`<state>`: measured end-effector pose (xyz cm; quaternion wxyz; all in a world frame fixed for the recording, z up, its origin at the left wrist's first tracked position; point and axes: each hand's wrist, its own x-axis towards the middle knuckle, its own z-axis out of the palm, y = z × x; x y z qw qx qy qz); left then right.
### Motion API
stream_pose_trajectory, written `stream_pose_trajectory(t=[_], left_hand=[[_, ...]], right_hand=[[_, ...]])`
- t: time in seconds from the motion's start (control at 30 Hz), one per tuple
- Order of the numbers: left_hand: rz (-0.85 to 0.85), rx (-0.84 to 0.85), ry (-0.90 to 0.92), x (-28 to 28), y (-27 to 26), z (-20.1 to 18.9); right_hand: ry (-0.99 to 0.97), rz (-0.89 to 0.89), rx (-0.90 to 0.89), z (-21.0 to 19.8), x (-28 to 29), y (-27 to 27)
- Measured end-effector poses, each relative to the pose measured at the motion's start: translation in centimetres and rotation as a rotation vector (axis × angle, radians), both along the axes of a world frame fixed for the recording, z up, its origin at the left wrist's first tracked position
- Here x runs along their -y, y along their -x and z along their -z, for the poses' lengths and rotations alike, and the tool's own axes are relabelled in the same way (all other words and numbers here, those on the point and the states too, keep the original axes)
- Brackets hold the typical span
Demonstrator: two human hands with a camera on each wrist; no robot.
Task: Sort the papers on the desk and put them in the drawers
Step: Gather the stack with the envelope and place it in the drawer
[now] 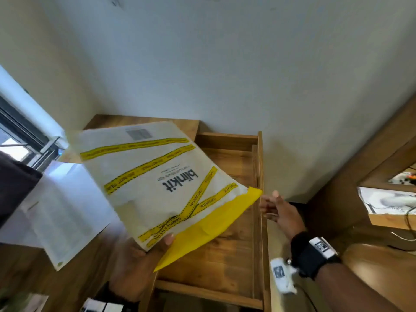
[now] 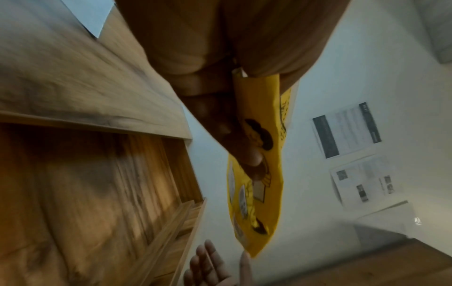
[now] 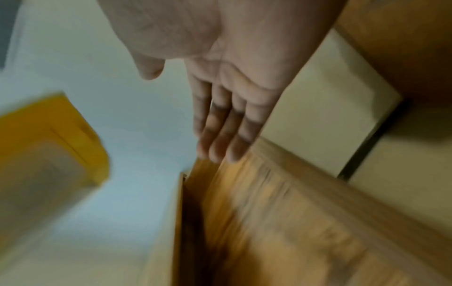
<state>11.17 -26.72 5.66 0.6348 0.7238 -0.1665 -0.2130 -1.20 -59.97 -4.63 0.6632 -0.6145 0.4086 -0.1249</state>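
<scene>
My left hand [image 1: 144,255] pinches the near corner of a white paper envelope [image 1: 157,176] with yellow tape stripes, "blinkit" print and a yellow underside [image 2: 257,193]. The envelope hangs tilted over the open wooden drawer [image 1: 258,167]. In the left wrist view my left fingers [image 2: 234,139] lie curled along that yellow side. My right hand [image 1: 276,210] is open, fingers straight, hovering by the drawer's right wall [image 3: 318,203] just off the envelope's right corner. White printed papers [image 1: 65,203] lie on the desk at the left.
The wooden desk top [image 1: 139,120] runs behind the envelope against a white wall. A window frame [image 1: 27,131] is at the far left. A wooden shelf with papers [image 1: 387,201] stands at the right. More sheets [image 2: 347,133] are on the wall.
</scene>
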Motion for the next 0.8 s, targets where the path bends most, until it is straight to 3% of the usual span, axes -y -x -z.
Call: stream_pose_trajectory(t=[0.07, 0.13, 0.23, 0.3, 0.43, 0.57, 0.7, 0.8], left_hand=[[0.099, -0.096, 0.027, 0.8, -0.8, 0.6], [0.167, -0.164, -0.009, 1.5, -1.5, 2.0], [0.242, -0.256, -0.028, 2.2, -2.1, 3.8], [0.234, -0.298, -0.054, 2.9, -2.3, 4.7], [0.286, -0.214, -0.170, 4.4, -2.6, 5.8], [0.212, -0.311, -0.229, 5.5, -2.3, 7.3], [0.134, -0.069, -0.446, 4.8, -2.3, 8.7], [0.033, 0.156, -0.557, 4.0, -2.5, 9.1]], right_hand=[[-0.362, -0.059, 0.081, -1.5, 1.2, -0.8], [-0.557, -0.127, 0.103, -2.7, 2.0, -1.3], [-0.467, -0.322, 0.061, -2.8, 2.3, -1.5], [-0.363, -0.361, 0.061, -1.7, 2.6, -0.8], [-0.220, -0.286, 0.129, -0.1, 2.9, 2.2], [-0.177, -0.193, 0.099, 0.3, 2.9, 5.7], [-0.156, -0.175, 0.037, 1.6, 2.5, 6.5], [0.001, -0.247, -0.074, 2.4, 1.6, 5.2]])
